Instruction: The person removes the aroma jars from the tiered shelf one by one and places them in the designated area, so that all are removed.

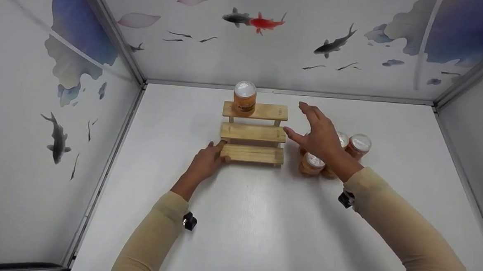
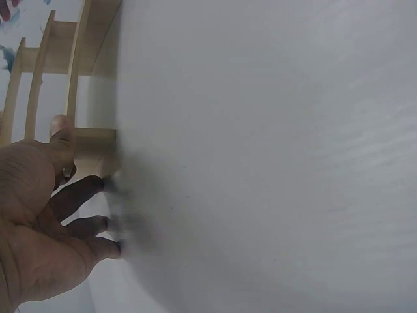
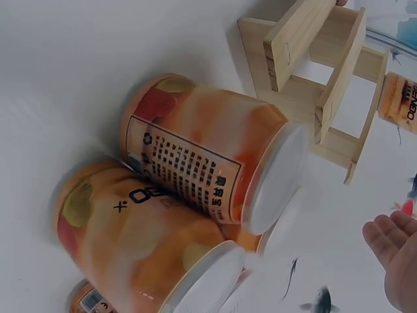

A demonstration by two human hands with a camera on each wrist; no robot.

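Observation:
A three-tier wooden step rack [image 1: 253, 133] stands on the white table. One orange-labelled jar [image 1: 244, 99] with a clear lid sits upright on its top tier, toward the left. My left hand [image 1: 208, 160] grips the left end of the lowest tier; in the left wrist view its thumb [image 2: 62, 130] lies against the tier's front edge. My right hand [image 1: 322, 135], fingers extended and thumb spread, hovers above several similar jars [image 1: 312, 164] right of the rack and holds nothing. It partly hides them in the head view. The right wrist view shows two jars [image 3: 189, 156] close up, side by side.
White panels printed with fish enclose the table at the back [image 1: 271, 46], left [image 1: 16, 99] and right. Metal edging runs along their base. The jar group stands a short gap away from the rack's right side.

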